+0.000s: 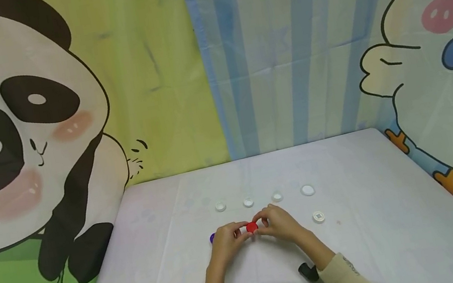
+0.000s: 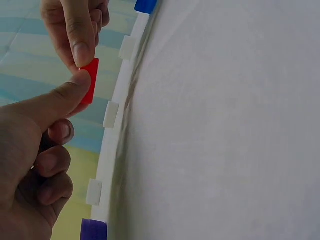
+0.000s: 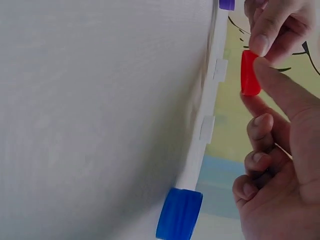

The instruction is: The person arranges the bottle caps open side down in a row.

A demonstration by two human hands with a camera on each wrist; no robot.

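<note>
A red bottle cap [image 1: 251,227] is held up over the white table between both hands. My left hand [image 1: 227,240] pinches its left side between thumb and index finger. On the other side, my right hand [image 1: 281,223] grips its edge the same way. Both wrist views show the red cap [image 3: 250,73] standing on edge between the fingertips, the other fingers curled. Just left of the left hand lies a purple cap [image 1: 212,237], partly covered by that hand. A blue cap [image 3: 180,214] sits on the table near the right hand; the head view hides it.
Several round white pieces stand in a row farther back, among them one at the left [image 1: 220,207] and one at the right end [image 1: 307,190]. Another white piece [image 1: 318,217] lies right of the right hand. Printed cloth walls [image 1: 168,121] stand behind the table [image 1: 163,274].
</note>
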